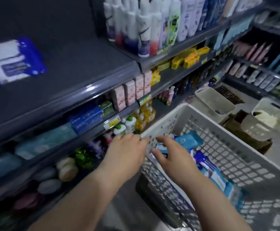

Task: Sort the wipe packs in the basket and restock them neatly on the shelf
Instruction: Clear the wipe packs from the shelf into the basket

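1 wipe pack point(12, 62) lay on the shelf point(77, 67), upper left; several packs point(188, 140) sat in the basket point(236, 147), lower right. Left hand point(127, 147) at its rim, right hand point(169, 154) inside, fingers released, grasping nothing. Restocking judged barely begun.

One white lattice basket point(236, 155) holds at least three wipe packs point(188, 140); blur hides the exact number. One blue-and-white wipe pack point(11, 64) lies on the top shelf point(86, 72). Four pink boxes point(130, 92) stand lower down.

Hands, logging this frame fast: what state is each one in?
Left hand: open, fingertips at the white basket rim, holding nothing.
Right hand: open, fingers spread over the wipe packs.
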A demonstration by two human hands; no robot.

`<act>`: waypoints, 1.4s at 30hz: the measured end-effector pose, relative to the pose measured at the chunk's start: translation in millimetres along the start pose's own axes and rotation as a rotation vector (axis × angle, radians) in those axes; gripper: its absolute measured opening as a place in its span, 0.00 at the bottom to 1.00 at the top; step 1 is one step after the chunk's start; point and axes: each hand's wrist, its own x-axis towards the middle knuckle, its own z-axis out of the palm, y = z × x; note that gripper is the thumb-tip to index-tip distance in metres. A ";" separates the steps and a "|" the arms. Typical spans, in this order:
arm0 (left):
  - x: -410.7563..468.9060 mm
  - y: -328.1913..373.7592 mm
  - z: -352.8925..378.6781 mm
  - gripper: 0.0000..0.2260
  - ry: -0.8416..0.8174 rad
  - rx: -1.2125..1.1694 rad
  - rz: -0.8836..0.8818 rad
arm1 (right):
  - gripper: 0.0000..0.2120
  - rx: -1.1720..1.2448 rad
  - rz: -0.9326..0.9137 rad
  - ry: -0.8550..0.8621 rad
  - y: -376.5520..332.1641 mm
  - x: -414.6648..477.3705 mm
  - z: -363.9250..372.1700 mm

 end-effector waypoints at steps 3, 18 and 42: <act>-29.5 -56.5 -11.8 0.19 0.087 -0.032 -0.085 | 0.20 -0.007 -0.141 -0.022 -55.8 18.4 25.3; -243.8 -322.7 -71.0 0.15 0.307 0.179 -0.542 | 0.21 0.038 -0.635 -0.106 -344.4 72.4 161.9; -344.1 -501.9 -78.4 0.24 0.092 0.361 -1.002 | 0.25 -0.136 -1.042 -0.339 -551.3 201.2 277.0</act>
